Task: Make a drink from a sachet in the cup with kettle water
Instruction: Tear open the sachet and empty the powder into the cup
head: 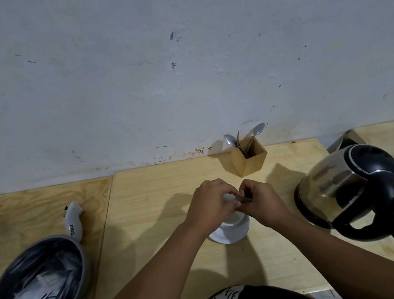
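**Both hands pinching sachet over cup**

Left hand (208, 204) and right hand (260, 203) meet above the white cup (232, 229), fingers of both closed on a small dark sachet (244, 200) held between them. Sachet is mostly hidden by fingers, so I can't tell if it's torn. Cup sits on the wooden table (160, 200), directly below my hands and partly covered by them. Steel kettle (347, 188) with black lid and handle stands near the cup on the right. Wooden holder (249, 160) with spoons (258, 129) is behind, by the wall. White lighter (73, 219) and grey bin (38, 282) lie well apart to the left.
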